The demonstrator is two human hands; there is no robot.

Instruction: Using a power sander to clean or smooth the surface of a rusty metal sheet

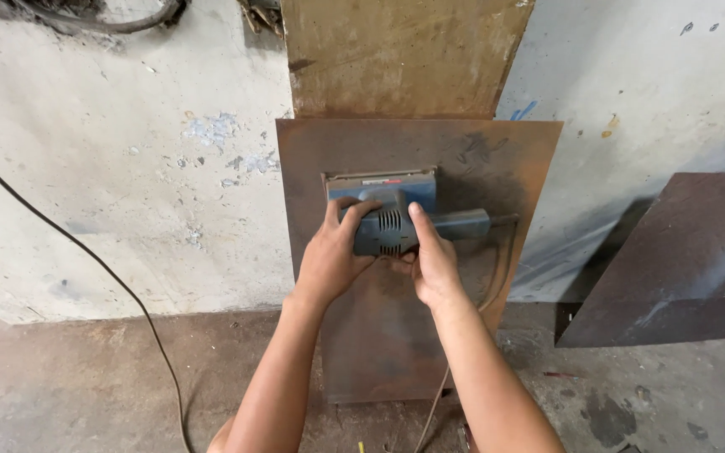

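Left hand (pixel 329 260) is clamped around the left side of a blue-grey power sander (pixel 392 220); right hand (pixel 434 264) grips its right side, thumb laid up along the body. The sander's pad sits flat against a rusty metal sheet (pixel 505 159), near its middle. That sheet leans upright on a pale wall (pixel 127 168), foot on the concrete floor (pixel 69 386). A second brown board (pixel 404 54) stands behind it. Another dark sheet (pixel 690 260) leans to the right. A black cable (pixel 86 252) trails across wall and floor.

Blue-grey sander (pixel 392 220) against rusty sheet (pixel 413 252)
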